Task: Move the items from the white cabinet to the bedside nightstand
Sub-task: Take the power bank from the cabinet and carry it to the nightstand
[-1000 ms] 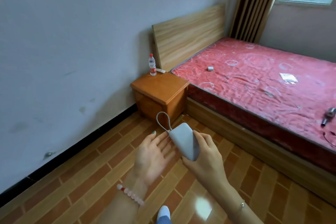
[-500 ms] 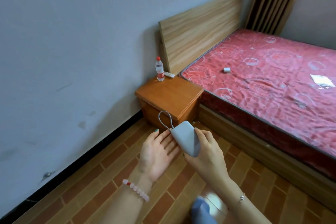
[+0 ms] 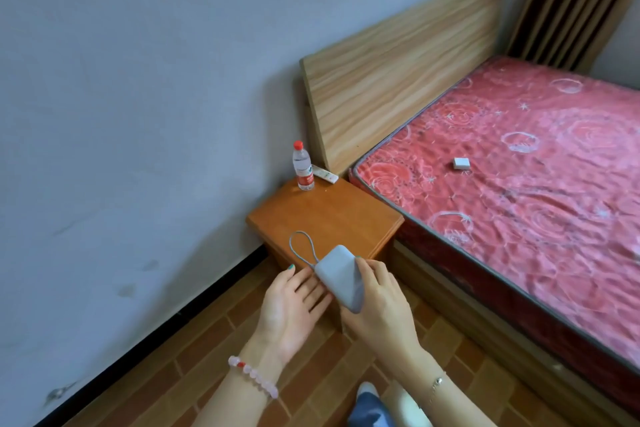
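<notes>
My right hand (image 3: 379, 312) grips a grey power bank (image 3: 341, 276) with a looped grey cord (image 3: 303, 248) at its far end. Beside it my left hand (image 3: 289, 308) is open, palm up, with the fingertips touching the power bank's left side. Both hands hover just in front of the orange wooden nightstand (image 3: 329, 215), near its front edge. At the back of the nightstand stands a water bottle (image 3: 302, 166) with a red cap, and a white remote (image 3: 325, 173) lies next to it.
The bed with a red mattress (image 3: 519, 184) lies to the right of the nightstand, with a small white box (image 3: 461, 163) on it. The wooden headboard (image 3: 398, 62) leans on the grey wall. Brown tiled floor (image 3: 194, 357) lies below.
The view has drawn nearer to the nightstand. My hands, still with the power bank in them, now reach its front edge.
</notes>
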Available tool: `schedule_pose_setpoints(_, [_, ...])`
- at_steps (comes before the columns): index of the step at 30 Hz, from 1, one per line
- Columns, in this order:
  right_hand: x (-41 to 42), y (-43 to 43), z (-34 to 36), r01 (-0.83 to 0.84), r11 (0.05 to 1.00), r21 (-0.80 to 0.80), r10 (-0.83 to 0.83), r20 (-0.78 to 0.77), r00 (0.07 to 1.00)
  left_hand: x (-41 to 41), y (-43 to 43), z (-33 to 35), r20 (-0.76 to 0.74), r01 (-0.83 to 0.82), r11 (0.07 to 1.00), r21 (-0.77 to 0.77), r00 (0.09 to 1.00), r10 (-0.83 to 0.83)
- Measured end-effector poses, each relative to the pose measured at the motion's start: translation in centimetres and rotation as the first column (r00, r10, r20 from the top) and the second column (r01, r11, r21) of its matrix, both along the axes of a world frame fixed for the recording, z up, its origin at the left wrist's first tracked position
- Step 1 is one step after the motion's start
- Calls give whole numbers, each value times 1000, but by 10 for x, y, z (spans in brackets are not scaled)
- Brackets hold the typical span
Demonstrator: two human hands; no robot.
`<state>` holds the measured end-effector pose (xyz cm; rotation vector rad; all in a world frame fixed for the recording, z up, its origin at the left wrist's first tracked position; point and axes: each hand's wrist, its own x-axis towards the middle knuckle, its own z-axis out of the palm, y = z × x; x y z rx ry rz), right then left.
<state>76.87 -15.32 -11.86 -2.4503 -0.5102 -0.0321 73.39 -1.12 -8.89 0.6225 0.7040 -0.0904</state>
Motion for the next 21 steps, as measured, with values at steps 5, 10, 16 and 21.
schedule_pose_setpoints(5, [63, 22, -8, -59, 998, -34, 58, -31, 998, 59, 18, -9, -49, -74, 997, 3, 996, 75])
schedule_pose_setpoints(10, [107, 50, -26, -99, 993, -65, 92, -101, 991, 100, 46, -22, -96, -106, 994, -16, 990, 104])
schedule_pose_setpoints(16, [157, 105, -50, -110, 989, -100, 90, -179, 980, 153, 102, -52, -158, -107, 993, -42, 982, 99])
schedule_pose_setpoints(21, [204, 171, -69, -82, 985, -152, 42, -248, 968, 202, 167, -85, -210, -79, 995, -67, 976, 64])
